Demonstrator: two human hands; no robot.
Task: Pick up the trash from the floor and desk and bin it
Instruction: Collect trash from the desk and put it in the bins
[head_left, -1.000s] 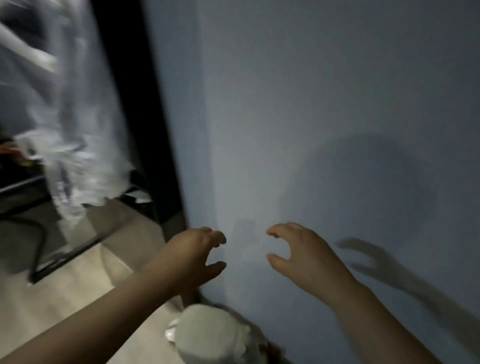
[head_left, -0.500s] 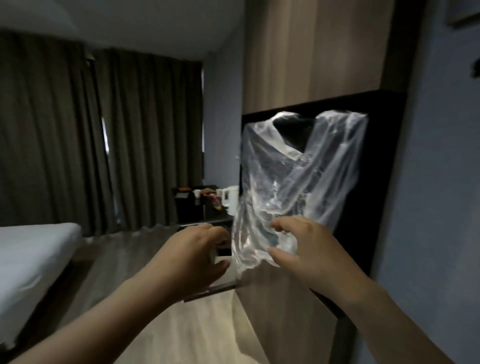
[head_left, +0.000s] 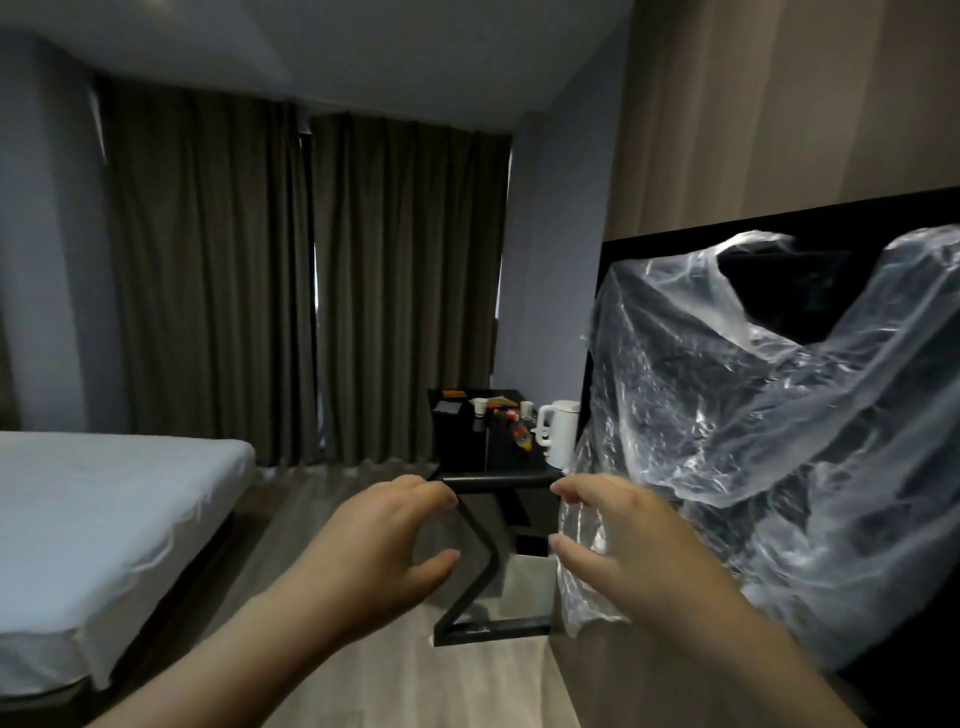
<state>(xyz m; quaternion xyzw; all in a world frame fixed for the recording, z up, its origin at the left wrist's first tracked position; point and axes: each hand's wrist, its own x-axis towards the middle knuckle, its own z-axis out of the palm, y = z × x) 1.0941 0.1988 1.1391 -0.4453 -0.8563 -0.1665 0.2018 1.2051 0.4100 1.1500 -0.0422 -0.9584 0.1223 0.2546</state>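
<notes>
One clear plastic bag (head_left: 769, 426) fills the right side of the view, crumpled, hanging in front of a black panel (head_left: 675, 228); what holds its top is out of view. Its lower left corner lies just behind the right hand (head_left: 628, 551).

Right hand: fingers curled, thumb and forefinger apart, nothing pinched between them. It overlaps the bag's lower edge; whether skin touches the plastic cannot be told. Left hand (head_left: 379, 540): same claw pose, unclenched, holding nothing, well left of the bag with a gap between the two hands.

Beyond the bag's left edge, through that gap, stands the worktop (head_left: 498, 475), black, on a Z-shaped black frame. On it, nearest the bag, a white kettle (head_left: 558, 434). Left of the kettle: a bottle (head_left: 522, 436) lying with red and yellow on it, and small bright litter too blurred to name. Farther left, a white paper cup (head_left: 479, 405) and a second cup (head_left: 527, 408) near the kettle.

Far left of the bag: bed (head_left: 104, 499) with white sheet. Behind the worktop: dark curtains (head_left: 301, 280), drawn shut. Wood floor (head_left: 415, 675) below the hands. Wood-grain wall panel (head_left: 779, 104) above the bag.
</notes>
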